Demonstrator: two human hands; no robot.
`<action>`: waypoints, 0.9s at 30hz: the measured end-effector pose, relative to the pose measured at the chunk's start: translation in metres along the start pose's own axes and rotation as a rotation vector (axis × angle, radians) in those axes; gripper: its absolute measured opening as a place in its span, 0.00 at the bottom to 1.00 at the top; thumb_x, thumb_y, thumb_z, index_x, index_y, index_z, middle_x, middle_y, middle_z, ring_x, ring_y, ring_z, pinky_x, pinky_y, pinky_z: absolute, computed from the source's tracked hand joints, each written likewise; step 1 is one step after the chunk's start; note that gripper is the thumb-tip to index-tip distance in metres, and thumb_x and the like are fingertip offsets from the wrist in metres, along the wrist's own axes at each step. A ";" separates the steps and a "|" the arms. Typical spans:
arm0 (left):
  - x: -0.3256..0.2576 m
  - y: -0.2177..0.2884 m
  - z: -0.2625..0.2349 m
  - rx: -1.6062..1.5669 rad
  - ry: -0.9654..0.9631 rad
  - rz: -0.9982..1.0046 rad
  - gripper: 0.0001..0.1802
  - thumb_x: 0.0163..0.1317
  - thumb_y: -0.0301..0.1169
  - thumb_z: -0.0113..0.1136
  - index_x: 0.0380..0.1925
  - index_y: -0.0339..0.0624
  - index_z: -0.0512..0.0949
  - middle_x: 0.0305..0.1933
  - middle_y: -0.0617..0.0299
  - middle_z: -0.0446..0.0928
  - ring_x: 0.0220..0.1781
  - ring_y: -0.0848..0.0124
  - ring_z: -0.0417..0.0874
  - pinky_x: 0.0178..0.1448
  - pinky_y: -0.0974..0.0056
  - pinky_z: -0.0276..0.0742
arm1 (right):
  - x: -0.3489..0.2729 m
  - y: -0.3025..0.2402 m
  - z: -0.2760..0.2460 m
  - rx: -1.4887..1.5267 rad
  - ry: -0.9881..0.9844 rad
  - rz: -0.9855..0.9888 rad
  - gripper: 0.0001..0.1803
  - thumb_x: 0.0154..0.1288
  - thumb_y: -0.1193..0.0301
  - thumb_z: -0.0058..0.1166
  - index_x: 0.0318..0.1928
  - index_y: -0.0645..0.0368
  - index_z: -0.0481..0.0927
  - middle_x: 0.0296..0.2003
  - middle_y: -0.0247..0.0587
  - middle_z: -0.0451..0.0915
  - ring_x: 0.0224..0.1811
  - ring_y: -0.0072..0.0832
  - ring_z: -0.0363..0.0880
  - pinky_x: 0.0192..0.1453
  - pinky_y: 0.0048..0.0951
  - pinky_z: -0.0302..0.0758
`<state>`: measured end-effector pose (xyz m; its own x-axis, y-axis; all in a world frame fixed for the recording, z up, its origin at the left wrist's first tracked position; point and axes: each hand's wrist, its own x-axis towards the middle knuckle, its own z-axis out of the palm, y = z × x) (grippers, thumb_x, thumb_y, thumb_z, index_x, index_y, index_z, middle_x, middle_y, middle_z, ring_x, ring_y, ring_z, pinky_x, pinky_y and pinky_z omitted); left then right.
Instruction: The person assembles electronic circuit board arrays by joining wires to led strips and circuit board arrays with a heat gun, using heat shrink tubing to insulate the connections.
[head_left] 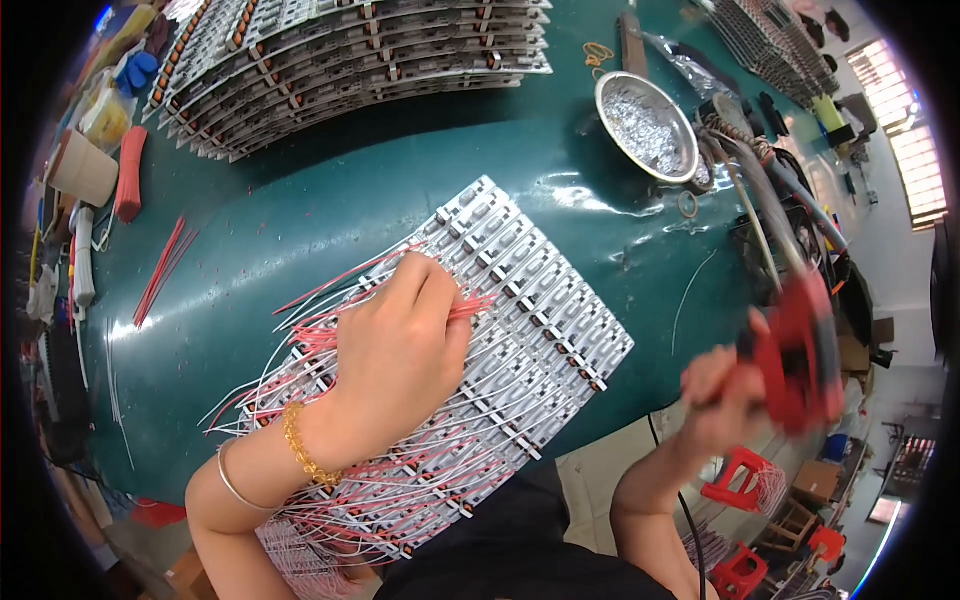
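A large panel of joined circuit boards point(560, 290) lies tilted across the near edge of the table, with many red and white wires point(400, 465) spread over its left and lower parts. My left hand point(405, 330) is over the middle of the panel, closed round a bundle of thin red wires point(468, 308) whose ends stick out past the thumb. Off the table's right side, my right hand point(725, 385) grips a red and black soldering gun point(795, 355). Motion smears the gun and the fingers, so its tip cannot be made out.
Stacked circuit board panels point(360, 60) stand at the back. A metal bowl point(650, 125) of silvery scraps sits at the far right, near cables and tools point(740, 150). Loose red wires point(165, 270), a red bundle point(130, 175) and a pale cup point(82, 170) are on the left.
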<state>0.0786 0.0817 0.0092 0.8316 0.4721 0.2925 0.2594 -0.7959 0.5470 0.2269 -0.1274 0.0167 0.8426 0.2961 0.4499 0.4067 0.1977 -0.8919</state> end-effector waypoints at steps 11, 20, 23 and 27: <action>0.002 -0.002 -0.009 -0.367 -0.020 -0.152 0.04 0.50 0.19 0.59 0.24 0.33 0.73 0.30 0.58 0.70 0.27 0.69 0.74 0.27 0.69 0.70 | -0.028 -0.017 -0.026 0.122 -0.156 0.366 0.49 0.56 0.42 0.49 0.58 0.76 0.53 0.08 0.32 0.63 0.07 0.22 0.62 0.15 0.24 0.66; -0.004 0.000 0.002 -0.206 -0.056 -0.108 0.03 0.47 0.24 0.59 0.20 0.38 0.74 0.28 0.61 0.72 0.19 0.62 0.75 0.22 0.61 0.67 | -0.102 -0.026 -0.042 -0.035 -0.335 0.544 0.53 0.49 0.33 0.47 0.57 0.71 0.59 0.07 0.27 0.62 0.07 0.19 0.61 0.15 0.21 0.64; -0.003 0.000 0.002 -0.200 -0.056 -0.094 0.03 0.46 0.24 0.59 0.19 0.38 0.74 0.27 0.60 0.72 0.19 0.62 0.74 0.22 0.61 0.67 | -0.097 -0.027 -0.030 0.030 -0.370 0.574 0.49 0.49 0.34 0.48 0.53 0.71 0.63 0.07 0.28 0.63 0.07 0.20 0.61 0.15 0.22 0.63; -0.004 0.000 0.001 -0.197 -0.058 -0.099 0.03 0.45 0.24 0.58 0.19 0.38 0.74 0.27 0.60 0.72 0.19 0.61 0.74 0.22 0.60 0.67 | -0.094 -0.028 -0.024 0.036 -0.378 0.592 0.46 0.49 0.35 0.51 0.47 0.70 0.66 0.07 0.29 0.63 0.07 0.21 0.61 0.15 0.22 0.63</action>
<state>0.0759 0.0795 0.0074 0.8350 0.5174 0.1876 0.2451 -0.6548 0.7150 0.1446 -0.1831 -0.0023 0.7356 0.6667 -0.1202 -0.1005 -0.0681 -0.9926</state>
